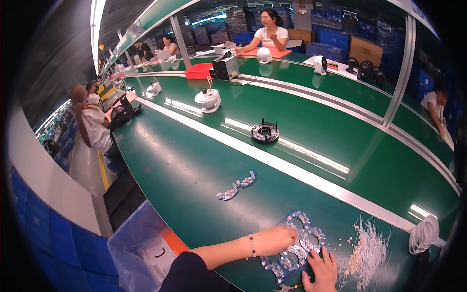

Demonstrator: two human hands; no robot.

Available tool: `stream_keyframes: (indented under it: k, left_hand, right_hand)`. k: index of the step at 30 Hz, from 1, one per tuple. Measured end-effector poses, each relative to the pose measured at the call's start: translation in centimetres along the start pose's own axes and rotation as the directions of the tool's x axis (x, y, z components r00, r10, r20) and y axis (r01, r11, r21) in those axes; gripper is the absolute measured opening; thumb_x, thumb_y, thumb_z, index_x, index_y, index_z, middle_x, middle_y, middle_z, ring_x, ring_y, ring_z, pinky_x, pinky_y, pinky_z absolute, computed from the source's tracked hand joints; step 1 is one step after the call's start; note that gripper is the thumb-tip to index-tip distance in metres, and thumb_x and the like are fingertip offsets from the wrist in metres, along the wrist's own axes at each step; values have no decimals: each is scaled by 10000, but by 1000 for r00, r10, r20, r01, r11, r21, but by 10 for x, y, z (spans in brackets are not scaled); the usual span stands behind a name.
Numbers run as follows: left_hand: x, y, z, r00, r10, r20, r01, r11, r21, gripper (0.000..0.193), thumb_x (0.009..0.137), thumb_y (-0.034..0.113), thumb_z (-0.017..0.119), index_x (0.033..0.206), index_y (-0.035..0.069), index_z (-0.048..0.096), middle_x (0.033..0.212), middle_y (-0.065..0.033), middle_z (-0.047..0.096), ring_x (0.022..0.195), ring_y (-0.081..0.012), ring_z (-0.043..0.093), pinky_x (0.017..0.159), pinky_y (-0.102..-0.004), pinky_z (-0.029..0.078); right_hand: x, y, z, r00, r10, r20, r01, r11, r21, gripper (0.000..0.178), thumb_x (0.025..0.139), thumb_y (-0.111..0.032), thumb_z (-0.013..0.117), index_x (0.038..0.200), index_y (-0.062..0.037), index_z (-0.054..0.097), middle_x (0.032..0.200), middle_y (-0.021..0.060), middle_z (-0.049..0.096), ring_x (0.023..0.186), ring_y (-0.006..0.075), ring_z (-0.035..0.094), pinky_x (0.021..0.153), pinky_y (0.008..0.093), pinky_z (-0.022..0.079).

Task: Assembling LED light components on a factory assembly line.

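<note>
A panel of blue curved circuit boards (315,237) with round openings lies on the green bench in front of me. My left hand (278,240), a beaded bracelet on its wrist, reaches over the panel's middle. Its fingers are curled and pinched together; what they grip, if anything, is hidden. My right hand (322,270) rests at the panel's near right edge, fingers apart, holding nothing visible. Separate curved circuit boards (237,186) lie farther off to the left. Right of my right hand is a pile of thin white wires (369,255) with small connectors.
A stack of white rings (424,234) stands at the far right. Beyond the pale rail (253,155), a black round part (265,132) and a white round device (208,100) sit on the green line. A blue-lined bin (127,243) is left of the bench. Other people work farther off.
</note>
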State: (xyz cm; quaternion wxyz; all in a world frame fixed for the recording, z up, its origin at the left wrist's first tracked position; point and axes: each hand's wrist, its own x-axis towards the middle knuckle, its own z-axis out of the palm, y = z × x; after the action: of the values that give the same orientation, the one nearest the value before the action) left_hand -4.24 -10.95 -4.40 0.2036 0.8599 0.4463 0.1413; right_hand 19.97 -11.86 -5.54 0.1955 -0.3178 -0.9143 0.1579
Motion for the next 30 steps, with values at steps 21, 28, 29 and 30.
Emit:
stream_keyframes:
  k: [21,28,29,30]
  left_hand:
    - [12,3,-13,994,48,-95,-69,971,-231,65,768,60,571,808,9,561,839,-88,589,759,-276,581,684,-348,469]
    - [23,5,-9,967,93,-236,-100,995,-19,63,723,111,675,775,103,639,708,-25,623,694,-180,609,973,-460,347]
    - [31,12,-12,960,150,-235,-153,988,5,59,722,106,674,771,102,641,693,-25,615,677,-179,604,973,-462,349]
    - [45,18,-19,951,204,-234,-202,979,31,55,721,101,673,767,101,643,677,-26,607,661,-178,599,972,-463,351]
  right_hand:
    - [-3,12,-4,997,71,-25,-69,995,67,380,690,-230,646,1004,-25,584,1234,94,501,1180,318,422,974,465,307]
    - [-3,13,5,998,34,-45,-30,997,78,398,720,-241,631,1055,-34,570,1261,101,470,1206,309,395,978,466,310]
    - [-4,10,5,999,34,-41,-30,997,77,398,723,-239,627,1057,-31,568,1262,105,468,1205,314,393,979,468,308]
    - [-6,10,3,999,32,-35,-29,997,77,399,726,-238,624,1060,-28,566,1264,108,466,1205,320,392,980,471,306]
